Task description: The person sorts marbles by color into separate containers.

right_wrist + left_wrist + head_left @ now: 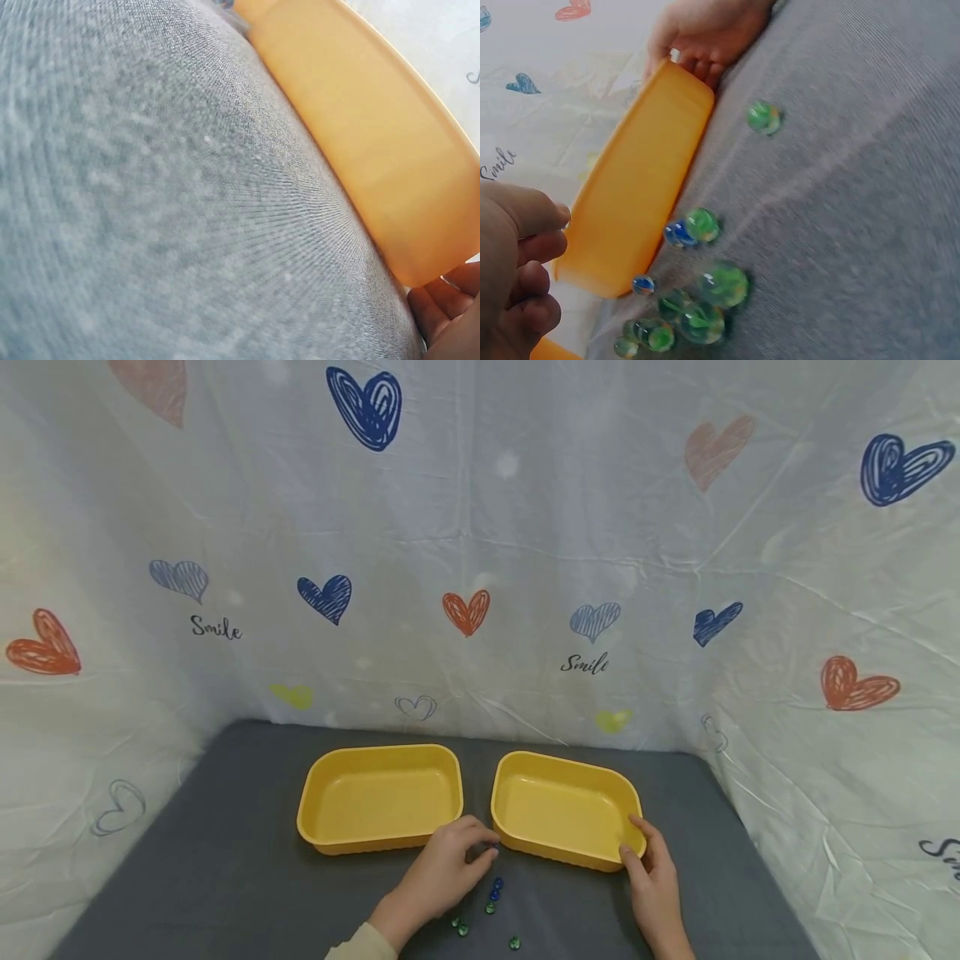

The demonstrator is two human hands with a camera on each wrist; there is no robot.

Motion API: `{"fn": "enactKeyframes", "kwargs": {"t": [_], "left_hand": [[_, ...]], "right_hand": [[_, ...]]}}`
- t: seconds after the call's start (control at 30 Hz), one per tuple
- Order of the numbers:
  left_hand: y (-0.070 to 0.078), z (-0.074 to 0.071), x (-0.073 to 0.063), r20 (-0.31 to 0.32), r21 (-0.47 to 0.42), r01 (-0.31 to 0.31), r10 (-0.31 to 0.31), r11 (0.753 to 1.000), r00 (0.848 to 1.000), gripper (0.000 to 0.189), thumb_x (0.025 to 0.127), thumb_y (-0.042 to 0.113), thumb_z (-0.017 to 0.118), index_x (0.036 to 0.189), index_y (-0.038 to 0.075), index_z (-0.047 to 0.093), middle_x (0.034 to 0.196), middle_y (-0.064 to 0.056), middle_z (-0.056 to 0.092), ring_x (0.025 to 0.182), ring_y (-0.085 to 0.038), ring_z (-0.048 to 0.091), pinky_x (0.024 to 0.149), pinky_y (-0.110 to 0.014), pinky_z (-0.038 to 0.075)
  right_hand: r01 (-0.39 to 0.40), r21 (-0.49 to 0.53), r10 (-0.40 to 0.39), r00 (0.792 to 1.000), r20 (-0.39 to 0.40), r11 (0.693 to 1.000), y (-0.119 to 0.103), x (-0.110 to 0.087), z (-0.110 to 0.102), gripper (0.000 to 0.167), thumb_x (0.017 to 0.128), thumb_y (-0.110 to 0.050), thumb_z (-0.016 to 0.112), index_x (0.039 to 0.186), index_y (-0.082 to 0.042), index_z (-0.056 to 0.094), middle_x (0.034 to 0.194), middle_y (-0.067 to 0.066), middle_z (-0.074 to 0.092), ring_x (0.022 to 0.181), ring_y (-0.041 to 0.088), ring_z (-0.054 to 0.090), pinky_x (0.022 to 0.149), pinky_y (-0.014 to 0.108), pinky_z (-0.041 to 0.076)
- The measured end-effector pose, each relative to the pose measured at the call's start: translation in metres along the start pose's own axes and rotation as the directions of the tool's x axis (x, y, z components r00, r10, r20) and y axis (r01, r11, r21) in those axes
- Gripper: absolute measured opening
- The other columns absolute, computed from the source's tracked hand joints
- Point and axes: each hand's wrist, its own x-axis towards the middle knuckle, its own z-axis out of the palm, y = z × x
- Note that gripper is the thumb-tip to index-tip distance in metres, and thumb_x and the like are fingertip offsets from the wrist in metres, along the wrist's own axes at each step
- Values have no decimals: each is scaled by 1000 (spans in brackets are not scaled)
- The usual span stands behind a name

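My right hand [656, 885] grips the right front corner of the right yellow tray [567, 852], thumb at the rim and fingers around the side. In the right wrist view its fingers [431, 311] show under the tray's end. My left hand [454, 858] hovers by the near left corner of that tray. Its thumb and forefinger are apart, and the other fingers [536, 281] are loosely curled. A blue marble [643, 285] lies near the tray's corner. Blue marbles [497, 888] and several green marbles [462, 930] lie on the grey cloth, right of and below the left hand.
A second yellow tray [371, 843] stands to the left, with a narrow gap between the two. The grey cloth [247, 877] covers the table. Behind and at both sides hangs a white curtain [510, 535] printed with hearts.
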Motion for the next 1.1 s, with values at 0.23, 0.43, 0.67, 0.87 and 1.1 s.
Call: {"fn": "enactKeyframes", "kwargs": {"t": [0.23,0.43,0.67,0.87,1.1], "left_hand": [[3,-4,8,-18,-53,-16,15,998,1000,12,101,9,81,112,12,84,101,6,73,72,-2,55,60,-21,52],[12,-4,19,-6,-35,-27,27,999,1000,13,103,12,80,115,14,84,101,9,71,73,-2,54,61,-20,52],[20,-4,33,10,-24,-34,34,999,999,13,104,14,79,116,12,84,99,14,67,76,-2,56,66,-20,56],[24,-2,41,27,-19,-49,50,999,998,13,105,15,78,116,10,83,103,12,69,76,-3,55,64,-19,54],[28,1,54,40,13,-74,73,997,997,13,105,13,78,115,9,83,100,9,69,74,-4,53,63,-19,52]], "right_hand": [[3,-1,-3,1000,2,1000,0,0,-2,49,115,-9,54,162,-1,41,171,26,32,156,38,37,93,-4,38],[7,-8,-7,1000,-8,1000,0,0,-3,49,115,-8,54,161,-1,41,171,26,32,155,39,37,93,-4,38],[1,1,-1,1000,-1,1000,1,1,-1,49,115,-10,55,161,-1,41,171,26,33,156,38,37,93,-4,38],[-5,9,5,1000,3,1000,2,2,-1,49,115,-9,55,161,-1,41,171,25,33,156,39,37,93,-4,38],[-3,7,3,1000,4,1000,2,2,0,50,115,-9,56,162,-2,41,171,25,33,156,38,38,93,-3,39]]}}
